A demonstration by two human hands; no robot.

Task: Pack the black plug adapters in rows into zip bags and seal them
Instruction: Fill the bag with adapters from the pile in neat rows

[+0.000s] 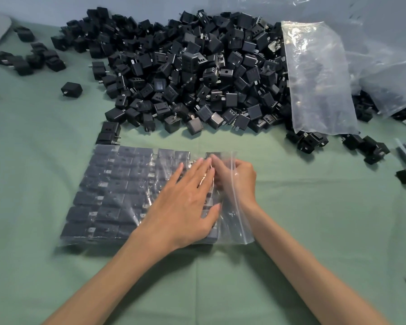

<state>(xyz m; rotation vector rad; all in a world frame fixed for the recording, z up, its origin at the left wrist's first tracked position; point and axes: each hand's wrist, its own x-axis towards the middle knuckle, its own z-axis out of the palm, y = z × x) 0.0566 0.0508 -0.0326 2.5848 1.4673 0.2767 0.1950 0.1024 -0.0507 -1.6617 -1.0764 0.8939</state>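
zip bag (pixel 117 184) flat on green cloth (pixel 314 207), adapters (pixel 108 198) inside in rows, mouth open on right side. left hand (pixel 188 202) lies on top of bag, fingers straight, pressing the plastic over the right columns. right hand (pixel 239 177) inside the mouth under the film, fingers curled at the top-right adapter; can't tell if gripping. loose pile (pixel 197 73) behind, second clear bag (pixel 319 78) lying on it
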